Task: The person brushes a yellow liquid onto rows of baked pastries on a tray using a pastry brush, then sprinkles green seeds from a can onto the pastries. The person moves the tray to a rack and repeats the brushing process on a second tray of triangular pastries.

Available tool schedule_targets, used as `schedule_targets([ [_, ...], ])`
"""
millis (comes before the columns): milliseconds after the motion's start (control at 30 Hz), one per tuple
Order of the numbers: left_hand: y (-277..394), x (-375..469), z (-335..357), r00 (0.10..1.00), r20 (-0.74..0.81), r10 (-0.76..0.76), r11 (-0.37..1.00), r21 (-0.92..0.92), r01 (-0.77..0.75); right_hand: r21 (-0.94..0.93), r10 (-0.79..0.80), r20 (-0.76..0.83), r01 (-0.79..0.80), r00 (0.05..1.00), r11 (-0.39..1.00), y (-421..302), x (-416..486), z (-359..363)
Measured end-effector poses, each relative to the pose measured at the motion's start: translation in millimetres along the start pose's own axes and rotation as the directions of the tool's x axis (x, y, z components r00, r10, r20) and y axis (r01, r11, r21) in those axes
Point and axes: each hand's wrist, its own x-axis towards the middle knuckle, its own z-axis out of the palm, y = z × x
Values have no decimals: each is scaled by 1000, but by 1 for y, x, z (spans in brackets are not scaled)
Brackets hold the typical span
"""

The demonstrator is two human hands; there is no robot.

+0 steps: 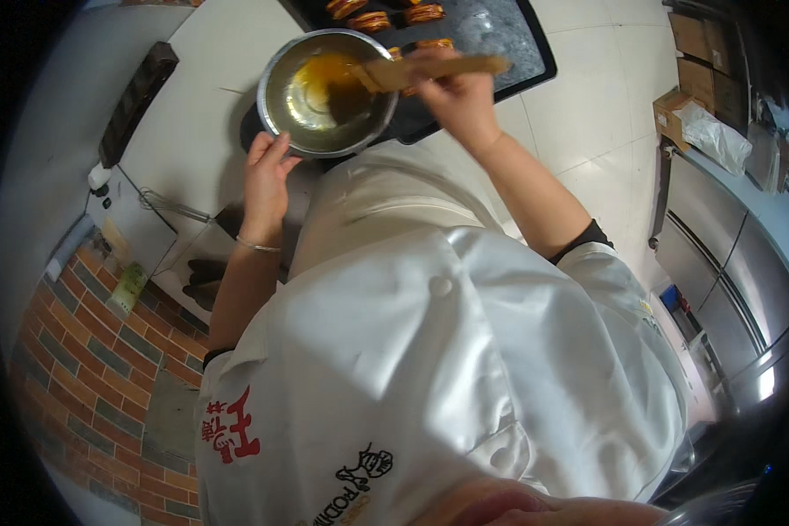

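Note:
A stainless steel mixing bowl (302, 135) is tilted in front of me, with a shallow pool of yellow-orange liquid (325, 69) in it that looks like egg wash. My left hand (267, 174) grips the bowl's near left rim. In my right hand (460, 98) is a flat wooden-handled pastry brush (401, 73), blurred by motion; its bristle end is over the bowl's right rim. Beyond the bowl, a black baking tray (503, 43) bears several browned, glossy pastries (370, 22). The bowl and my right hand partly hide the tray and some pastries.
To the left lie a wire whisk (177, 205) and a dark shape like mitts (207, 279). A brick-patterned wall (105, 335) is at the lower left. On the right, a stainless steel refrigerator cabinet (703, 243) has cardboard boxes (670, 118) and a plastic bag (717, 141) on top.

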Motion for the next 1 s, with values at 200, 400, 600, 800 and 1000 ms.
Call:
schedule_targets([
  [200, 10, -6, -20, 995, 98, -12, 999, 40, 9, 53, -30, 9, 30, 999, 998, -20, -38, 35],
  [400, 16, -5, -45, 995, 92, -47, 993, 108, 37, 694, 791, 244, -671, 561, 262, 3, -46, 26],
  [600, 14, -3, -67, 985, 133, -108, 991, 94, 96, 769, 726, 490, -632, 483, -98, 33, -62, 33],
  [800, 11, -3, -93, 992, 20, -124, 990, 76, 123, 691, 715, -70, -484, 695, 538, 75, -12, 15],
  [1000, 22, -11, -108, 999, -5, -54, 998, 15, 54, -121, 404, -178, -428, 897, 896, 87, 10, 65],
])
